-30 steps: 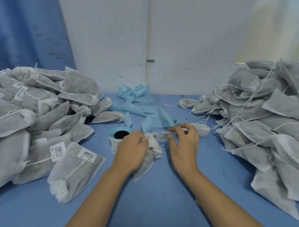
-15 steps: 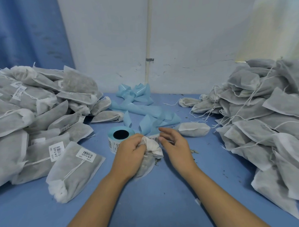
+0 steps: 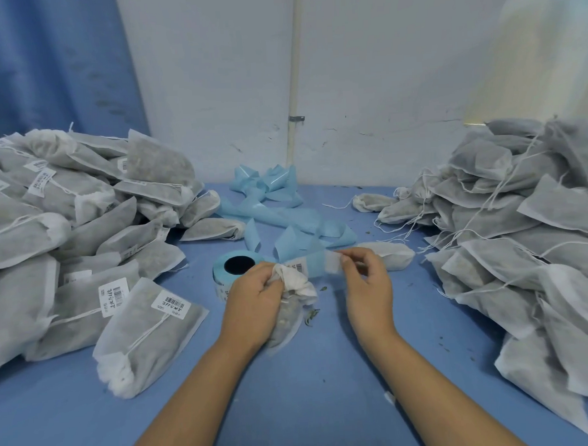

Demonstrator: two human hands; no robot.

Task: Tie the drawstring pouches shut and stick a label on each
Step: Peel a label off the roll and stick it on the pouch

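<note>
Left hand (image 3: 252, 302) is clenched round the gathered neck of a grey-white non-woven drawstring pouch (image 3: 297, 285). The pouch lies mid-table on the blue tabletop (image 3: 309, 374) with dark loose filling showing through. Right hand (image 3: 368, 287) pinches a blurred white paper label (image 3: 332, 264) between thumb and fingertips, just above the pouch neck. A pale-blue label roll (image 3: 220, 271) sits just behind the left hand. Pile of labelled pouches (image 3: 84, 232) on the left, pile of loose-stringed pouches (image 3: 522, 229) on the right.
</note>
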